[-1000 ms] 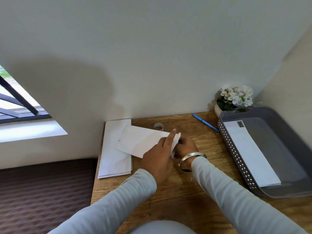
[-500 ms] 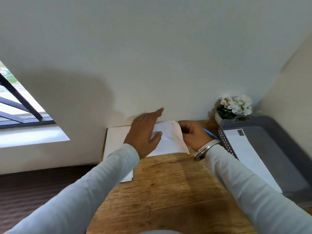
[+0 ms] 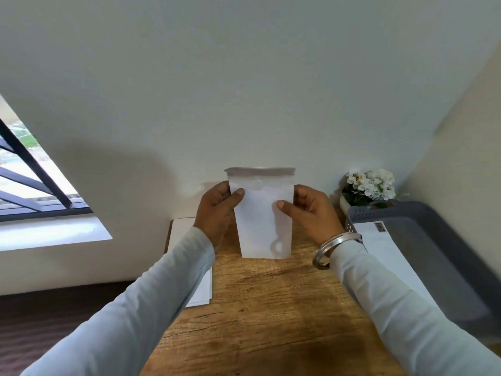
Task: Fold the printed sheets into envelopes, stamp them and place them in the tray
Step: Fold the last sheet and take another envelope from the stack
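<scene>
Both hands (left hand [image 3: 217, 210], right hand [image 3: 311, 210]) pinch upright envelope [image 3: 264, 221].

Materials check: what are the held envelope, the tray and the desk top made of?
The envelope is thin white paper, matte; a ring shape shows through it. The tray is likely moulded grey plastic, matte, with a perforated wall. The desk top is wood or wood-look laminate: visible grain, low sheen.

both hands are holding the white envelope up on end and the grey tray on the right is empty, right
Not empty: the head view shows a stamped envelope lying in the grey tray. The left hand and right hand do hold the white envelope up on end.
</scene>
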Tool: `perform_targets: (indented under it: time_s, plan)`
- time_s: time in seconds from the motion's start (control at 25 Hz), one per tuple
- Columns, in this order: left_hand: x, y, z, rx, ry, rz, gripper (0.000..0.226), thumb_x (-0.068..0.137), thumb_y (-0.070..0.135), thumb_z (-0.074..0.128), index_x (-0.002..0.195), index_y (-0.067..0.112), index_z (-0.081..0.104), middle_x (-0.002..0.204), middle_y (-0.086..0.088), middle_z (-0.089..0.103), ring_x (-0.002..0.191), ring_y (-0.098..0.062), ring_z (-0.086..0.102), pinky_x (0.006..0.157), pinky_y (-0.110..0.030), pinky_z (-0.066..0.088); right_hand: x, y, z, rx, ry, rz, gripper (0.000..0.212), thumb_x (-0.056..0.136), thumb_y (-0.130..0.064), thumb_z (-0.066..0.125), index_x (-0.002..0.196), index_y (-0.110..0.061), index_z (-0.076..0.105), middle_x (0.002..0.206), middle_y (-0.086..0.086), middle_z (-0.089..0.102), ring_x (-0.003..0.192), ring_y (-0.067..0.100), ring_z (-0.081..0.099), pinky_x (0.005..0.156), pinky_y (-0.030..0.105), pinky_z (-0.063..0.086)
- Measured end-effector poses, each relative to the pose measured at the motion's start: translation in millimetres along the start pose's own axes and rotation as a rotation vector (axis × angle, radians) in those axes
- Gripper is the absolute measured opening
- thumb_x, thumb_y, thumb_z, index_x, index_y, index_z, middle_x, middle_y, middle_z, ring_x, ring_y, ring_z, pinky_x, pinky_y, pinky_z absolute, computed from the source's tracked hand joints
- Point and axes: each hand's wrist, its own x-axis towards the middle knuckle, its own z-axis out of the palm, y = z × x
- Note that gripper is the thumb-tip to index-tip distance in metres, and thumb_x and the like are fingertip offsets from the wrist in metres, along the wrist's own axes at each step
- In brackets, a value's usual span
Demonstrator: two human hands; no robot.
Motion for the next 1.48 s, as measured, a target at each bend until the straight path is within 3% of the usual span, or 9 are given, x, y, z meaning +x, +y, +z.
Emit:
perform_targets:
  time_s: [0.08,0.28,0.48,0.64,0.84,1.08,1.28,1.4,1.48]
  plan:
    - [-2.3,3.1,4.4,-0.046,-0.010,0.004,0.023,0.099,0.009,0.057,0.120,0.006,0.067,0.114,-0.011,0.073,0.105,-0.028,0.070,0.086,-0.039,0.057,0.1,-3.6,0.8,-0.013,0.027,-0.027,0.014,0.091,-0.001,0.068,0.089,-0.015,0.071,0.076,-0.011,0.074,0.073,0.006,0.069,0.067,0.023,0.054]
    - [-7.9,9.1,1.4,-0.041,-0.055,0.082,0.025,0.099,0.011,0.058,0.122,0.010,0.065,0.117,-0.010,0.072,0.107,-0.028,0.068,0.088,-0.039,0.058,1.8,-1.5,-2.0,0.035,0.064,-0.026,0.017,0.092,-0.003,0.068,0.106,-0.012,0.072,0.101,0.005,0.077,0.095,0.021,0.073,0.083,0.034,0.059]
    - [-20.1,-15.4,-7.4,0.019,-0.045,-0.068,0.042,0.092,0.012,0.068,0.132,0.023,0.058,0.117,-0.001,0.072,0.106,-0.022,0.070,0.083,-0.036,0.059,-9.7,19.8,1.5,-0.005,0.053,0.079,0.019,0.090,-0.004,0.070,0.107,-0.011,0.071,0.100,0.003,0.077,0.095,0.018,0.072,0.087,0.039,0.059]
    - [-23.7,-18.6,-5.0,0.066,-0.031,-0.108,0.019,0.099,0.017,0.059,0.115,0.016,0.069,0.108,-0.004,0.075,0.103,-0.027,0.070,0.090,-0.045,0.057,-8.5,19.7,5.6,-0.065,0.060,0.099,0.016,0.092,-0.005,0.067,0.104,-0.013,0.074,0.099,0.000,0.078,0.095,0.019,0.073,0.089,0.047,0.058]
    - [-21.3,-1.3,0.0,0.041,-0.055,-0.003,0.020,0.100,0.014,0.057,0.114,0.015,0.070,0.107,-0.002,0.075,0.100,-0.021,0.072,0.083,-0.031,0.059,-0.2,3.3,2.0,-0.038,0.105,0.049,0.012,0.093,-0.008,0.067,0.102,-0.013,0.073,0.097,0.001,0.077,0.093,0.020,0.073,0.086,0.043,0.059]
    - [-24.9,-9.1,-0.2,0.129,0.020,0.058,0.028,0.088,0.009,0.073,0.114,0.017,0.068,0.105,0.002,0.075,0.101,-0.015,0.070,0.089,-0.030,0.056,-6.2,16.4,1.5,-0.083,0.125,0.077,0.014,0.088,-0.014,0.074,0.099,-0.022,0.070,0.094,0.003,0.075,0.091,0.025,0.071,0.084,0.053,0.059]
    - [-16.3,1.1,2.2,0.206,0.107,0.190,0.019,0.086,0.015,0.077,0.097,0.014,0.061,0.091,0.000,0.072,0.087,-0.016,0.070,0.079,-0.027,0.058,-1.6,0.3,-0.7,-0.038,0.245,-0.072,0.028,0.083,-0.006,0.077,0.105,-0.016,0.064,0.089,0.000,0.066,0.077,0.014,0.063,0.071,0.030,0.056]
    - [-13.9,0.1,2.6,0.266,0.122,0.230,0.020,0.088,0.013,0.073,0.088,0.017,0.054,0.081,-0.003,0.064,0.077,-0.018,0.063,0.076,-0.030,0.055,-2.9,-2.3,-1.2,-0.013,0.307,-0.089,0.028,0.083,0.000,0.075,0.096,-0.018,0.058,0.098,0.006,0.069,0.080,0.027,0.067,0.072,0.045,0.059]
    - [-14.3,-2.1,2.4,0.301,0.141,0.259,0.018,0.090,0.011,0.069,0.085,0.017,0.053,0.080,-0.006,0.061,0.076,-0.018,0.060,0.075,-0.030,0.053,-3.8,0.5,-3.0,-0.043,0.298,-0.104,0.022,0.084,0.002,0.073,0.088,-0.016,0.062,0.092,0.005,0.071,0.080,0.030,0.068,0.074,0.050,0.057]
